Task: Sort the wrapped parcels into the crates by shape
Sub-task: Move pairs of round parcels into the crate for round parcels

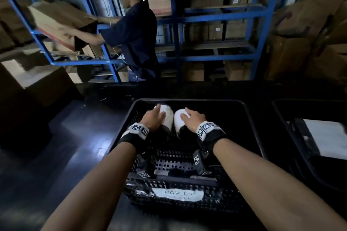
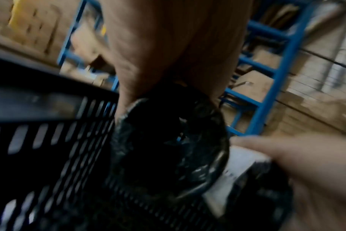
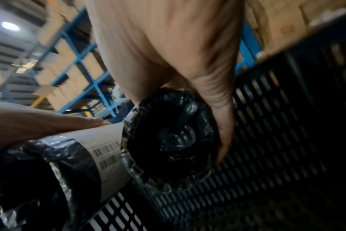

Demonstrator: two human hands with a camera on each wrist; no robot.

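Note:
Two cylindrical parcels in black plastic with white labels lie side by side in the black slatted crate [image 1: 187, 100]. My left hand [image 1: 156, 116] lies over the left parcel [image 1: 168, 118], thumb down its side [image 2: 124, 100], holding it. My right hand [image 1: 189, 118] grips the right parcel [image 1: 178, 120], its fingers [image 3: 223, 132] curled round the round end [image 3: 168, 137]. In the right wrist view the left parcel [image 3: 73, 164] shows a barcoded label, with the left hand [image 3: 41, 121] on top. The left wrist view shows that parcel's dark end [image 2: 168, 140].
The crate carries a handwritten white label [image 1: 178, 194] on its near wall. A second black crate [image 1: 277, 110] at the right holds a flat parcel with a white label [image 1: 326, 137]. Beyond, another person [image 1: 131, 30] handles a cardboard box at blue racking [image 1: 216, 15].

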